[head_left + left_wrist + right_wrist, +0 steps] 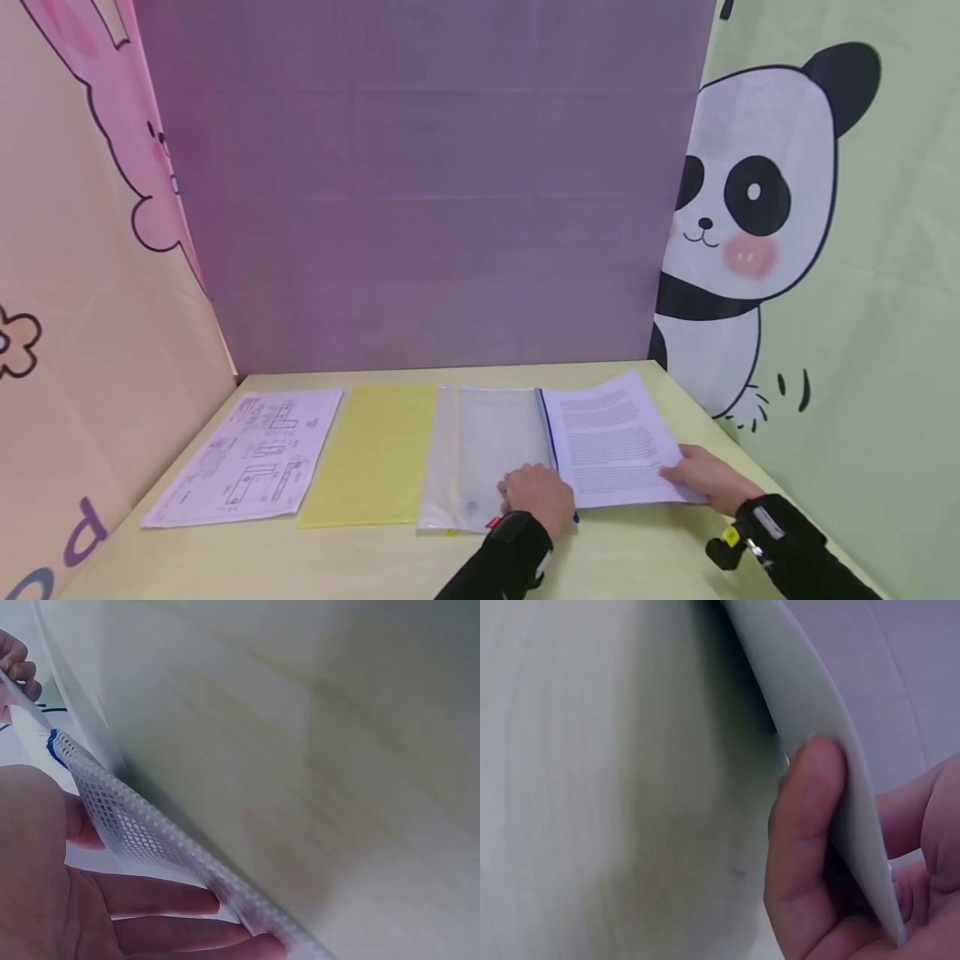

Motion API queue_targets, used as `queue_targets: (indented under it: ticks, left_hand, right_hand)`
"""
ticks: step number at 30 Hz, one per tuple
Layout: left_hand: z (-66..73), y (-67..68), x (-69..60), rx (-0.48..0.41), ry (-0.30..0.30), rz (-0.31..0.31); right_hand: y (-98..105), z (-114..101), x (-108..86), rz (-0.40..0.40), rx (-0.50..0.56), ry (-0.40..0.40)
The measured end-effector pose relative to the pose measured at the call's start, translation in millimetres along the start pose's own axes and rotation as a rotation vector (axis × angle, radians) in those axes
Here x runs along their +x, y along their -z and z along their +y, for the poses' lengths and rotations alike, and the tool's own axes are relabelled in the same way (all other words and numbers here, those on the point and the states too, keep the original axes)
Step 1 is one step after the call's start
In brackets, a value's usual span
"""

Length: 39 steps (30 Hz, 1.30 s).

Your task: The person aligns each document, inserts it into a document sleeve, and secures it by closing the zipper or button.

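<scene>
My right hand pinches the near right corner of a stack of printed paper, thumb on one face and fingers on the other. In the right wrist view the paper bends up off the table. The paper's left edge lies along the blue-edged mouth of a clear mesh zip bag; whether any of it is inside is hidden. My left hand holds the bag near that mouth. Up close, the left fingers lie against the mesh wall, the thumb partly hidden behind it.
Left of the bag lies a yellow folder. Farther left is a white sheet with line drawings. All rest on a pale wooden table. A purple panel stands behind, with printed cloth walls at both sides.
</scene>
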<state>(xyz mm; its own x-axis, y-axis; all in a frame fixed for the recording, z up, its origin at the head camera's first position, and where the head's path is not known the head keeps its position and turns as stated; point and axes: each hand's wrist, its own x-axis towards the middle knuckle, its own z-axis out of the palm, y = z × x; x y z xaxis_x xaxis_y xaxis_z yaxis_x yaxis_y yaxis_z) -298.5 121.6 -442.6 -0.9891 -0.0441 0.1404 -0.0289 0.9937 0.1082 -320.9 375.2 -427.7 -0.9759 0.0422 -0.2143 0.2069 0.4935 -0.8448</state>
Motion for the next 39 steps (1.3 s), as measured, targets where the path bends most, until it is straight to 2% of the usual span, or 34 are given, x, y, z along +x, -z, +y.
queue_targets:
  ticks: [7,14,21,25,31,39]
  left_hand:
    - [-1.1,0.7,1.4,-0.029,-0.009,0.011]
    - [-1.8,-2.4,2.1,-0.041,-0.018,0.026]
    - [-0.9,-1.0,1.3,-0.048,-0.005,-0.008]
    - [-1.2,-0.2,1.2,-0.064,-0.002,-0.02]
    - [-2.1,-0.3,-0.1,-0.033,-0.04,0.012]
    - [-1.1,0.5,-1.0,-0.068,-0.007,0.0]
  right_hand:
    - [-0.4,-5.2,-4.4,0.019,0.037,0.035]
    - [-1.1,-7.6,-5.3,0.021,0.097,0.037]
    - [4.7,-4.8,-5.5,0.046,0.114,0.063]
    - [5.6,-4.0,-4.5,0.049,0.119,0.047]
    - [10.3,2.1,-1.7,0.076,0.115,0.011]
    - [19.5,10.6,-1.5,0.059,0.136,-0.005]
